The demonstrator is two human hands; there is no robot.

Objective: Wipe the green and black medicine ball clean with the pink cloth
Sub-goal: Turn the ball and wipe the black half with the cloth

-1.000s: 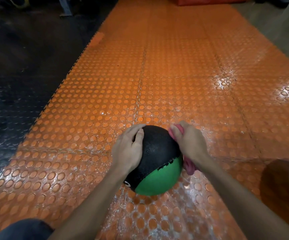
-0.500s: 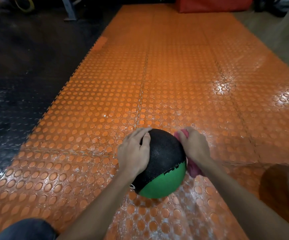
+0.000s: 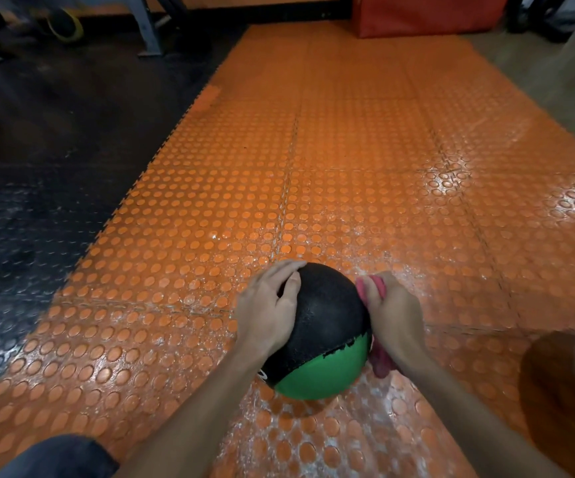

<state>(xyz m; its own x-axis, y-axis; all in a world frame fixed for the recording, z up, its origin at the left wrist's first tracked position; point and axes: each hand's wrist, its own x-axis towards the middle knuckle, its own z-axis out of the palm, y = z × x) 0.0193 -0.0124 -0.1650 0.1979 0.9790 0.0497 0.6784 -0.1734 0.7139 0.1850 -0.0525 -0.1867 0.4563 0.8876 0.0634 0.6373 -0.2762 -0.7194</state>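
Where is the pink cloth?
In the head view, the pink cloth is under the right hand, pressed against the right side of the medicine ball.

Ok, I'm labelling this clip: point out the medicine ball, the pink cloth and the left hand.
medicine ball [image 3: 327, 326], head view, black upper surface.
pink cloth [image 3: 377, 286], head view, top fold above the fingers.
left hand [image 3: 267, 312], head view, back of the hand.

Right hand [image 3: 394, 315] with pink cloth [image 3: 379, 357] slid lower down ball [image 3: 324, 332] (right side).

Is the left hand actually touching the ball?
Touching. The head view shows the left hand spread flat on the medicine ball's black half, no gap visible.
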